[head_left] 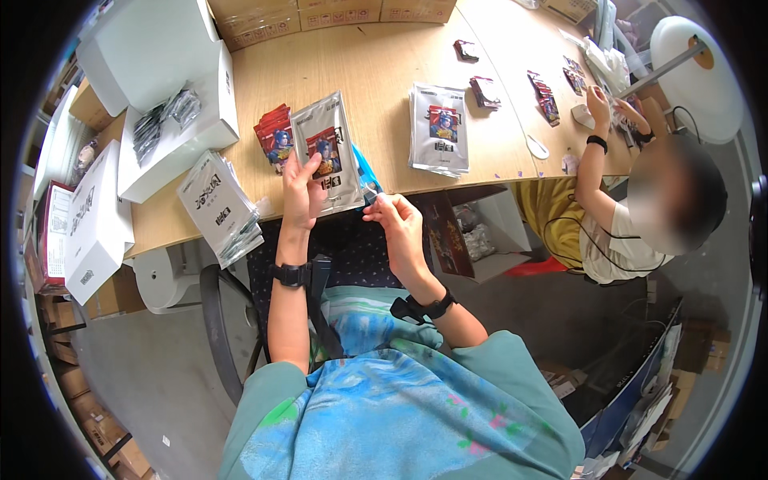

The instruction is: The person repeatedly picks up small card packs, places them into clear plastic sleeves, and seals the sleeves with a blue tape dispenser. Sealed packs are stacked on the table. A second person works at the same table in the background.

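Observation:
My left hand [302, 192] grips a flat silver pouch [318, 120] over the table's front edge, its thumb on a small red picture packet [323, 150] that lies against the pouch. From behind the pouch's right side a glossy blue strip [367, 168] sticks out. Fingertips of my right hand [398, 226] are pinched at the lower end of this strip; a small greyish bit shows there, too small to name. Just left of the pouch sits a pile of red picture packets [272, 132]. On the right lies a stack of silver pouches [438, 156] topped by one red packet.
More silver pouches [214, 200] overhang the front edge at left, near an open white box [180, 152] holding dark packets. Cartons [336, 12] line the back. Small red bundles [485, 93] lie at right, where a co-worker [612, 232] handles items near a white lamp [696, 76].

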A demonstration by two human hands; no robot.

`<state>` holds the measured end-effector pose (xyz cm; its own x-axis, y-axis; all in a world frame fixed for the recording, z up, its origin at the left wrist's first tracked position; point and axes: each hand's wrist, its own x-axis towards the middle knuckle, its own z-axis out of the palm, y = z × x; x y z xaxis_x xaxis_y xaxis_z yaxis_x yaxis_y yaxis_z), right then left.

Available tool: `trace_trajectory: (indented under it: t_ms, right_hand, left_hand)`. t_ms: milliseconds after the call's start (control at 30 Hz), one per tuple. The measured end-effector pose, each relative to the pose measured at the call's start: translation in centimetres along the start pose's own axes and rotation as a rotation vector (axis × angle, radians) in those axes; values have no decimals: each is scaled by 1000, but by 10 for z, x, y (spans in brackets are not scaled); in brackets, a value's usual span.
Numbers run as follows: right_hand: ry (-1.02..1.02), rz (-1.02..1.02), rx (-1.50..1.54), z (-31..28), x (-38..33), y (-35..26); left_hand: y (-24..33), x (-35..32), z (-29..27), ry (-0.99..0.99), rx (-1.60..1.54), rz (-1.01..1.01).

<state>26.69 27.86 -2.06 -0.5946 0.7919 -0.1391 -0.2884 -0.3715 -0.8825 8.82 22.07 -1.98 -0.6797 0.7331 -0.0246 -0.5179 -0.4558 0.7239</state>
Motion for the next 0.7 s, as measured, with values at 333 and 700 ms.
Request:
trace_trajectory:
  t_ms: [333, 700]
  right_hand:
    - [68, -68, 52, 4, 2, 21]
    - [113, -115, 90, 8, 0, 29]
  left_hand:
    - [-2, 1, -1, -22, 10, 48]
    - [-4, 1, 1, -27, -4, 57]
